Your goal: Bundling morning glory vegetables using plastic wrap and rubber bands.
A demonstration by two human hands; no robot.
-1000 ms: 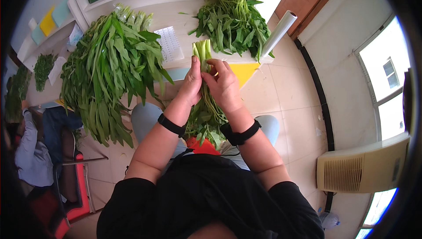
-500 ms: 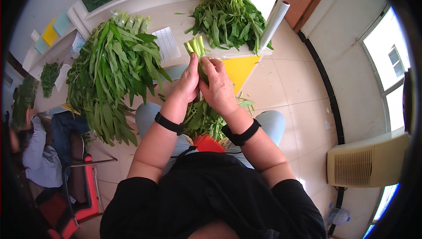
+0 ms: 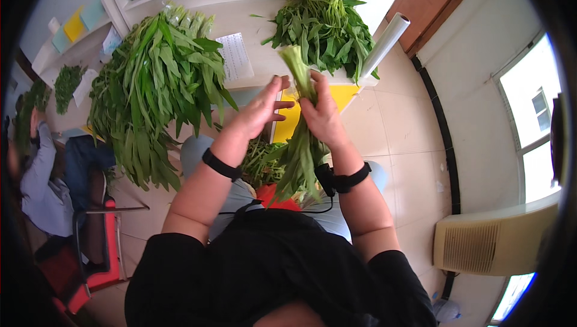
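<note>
The right grip [image 3: 325,113] wraps the stems [image 3: 293,59], likely a sturdier hold than soft leaves [image 3: 303,155]; the left grip [image 3: 258,112] gapes empty.

Right fingers [image 3: 321,85] around leafy bunch [image 3: 300,142], left fingers [image 3: 283,105] spread

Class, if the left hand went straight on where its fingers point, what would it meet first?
The open left hand would probably meet the bundle of pale-stemmed, leafy green vegetables in the right hand, though depth is unclear from this view.
</note>
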